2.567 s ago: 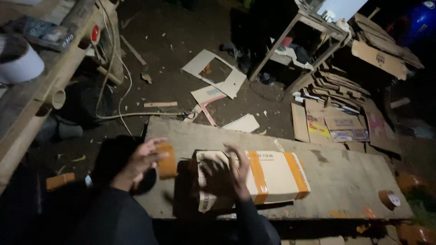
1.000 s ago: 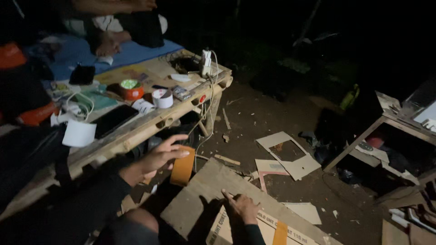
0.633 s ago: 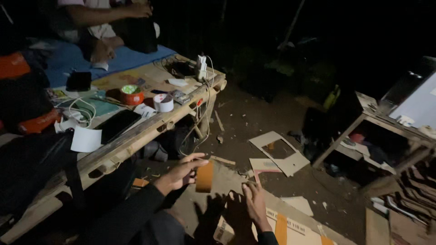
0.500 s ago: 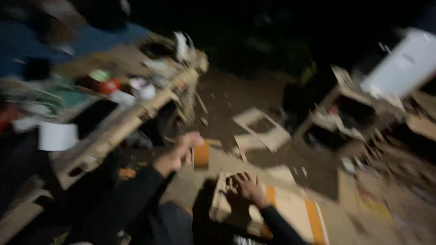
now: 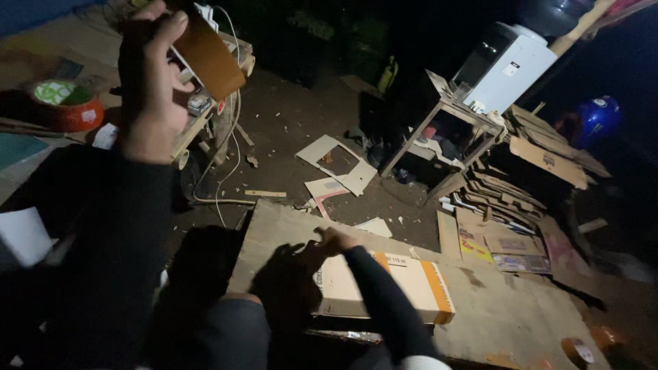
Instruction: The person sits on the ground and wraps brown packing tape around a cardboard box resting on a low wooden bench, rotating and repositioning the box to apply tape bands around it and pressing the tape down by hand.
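Brown tape roll raised, box unsealed

My left hand (image 5: pixel 147 89) grips the brown tape roll (image 5: pixel 208 58) up high, far left. My right hand (image 5: pixel 330 241), fingers curled, rests on the flattened cardboard box (image 5: pixel 404 284) near centre. I see no tape applied.

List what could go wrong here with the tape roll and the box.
1. The left hand holds the tape roll raised by its edge; it could slip and drop onto the cluttered bench.
2. Only the right hand steadies the box, so it may slide on the board.
3. The light is poor, and cardboard scraps and a cable on the ground could trip someone.
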